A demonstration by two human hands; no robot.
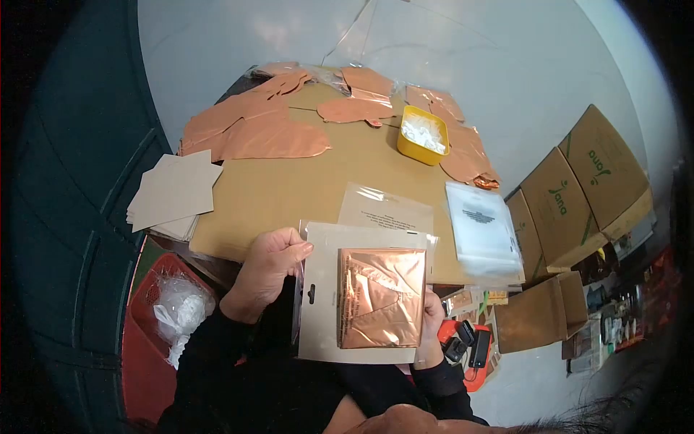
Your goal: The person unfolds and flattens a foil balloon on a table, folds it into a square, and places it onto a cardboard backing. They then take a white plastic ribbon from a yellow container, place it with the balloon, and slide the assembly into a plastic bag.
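A clear plastic bag (329,229) with a grey backing card (318,333) inside is held up in front of my body. On the card lies a folded copper-coloured foil balloon (383,296), square and shiny, with small print along its left side. My left hand (271,266) pinches the bag's left edge near the top corner, thumb in front. At the lower right, my right hand (432,322) grips the bag's other edge, its fingers partly hidden behind. Another clear printed bag (387,206) lies on the table just beyond.
Flat foil balloons (253,130) cover the far side of the brown table (289,192). Cards (173,192) are stacked left, and clear bags (481,224) right. A yellow tub (423,153) holds small white pieces. Cartons (564,202) flank the right; a red basket (148,289) stands lower left.
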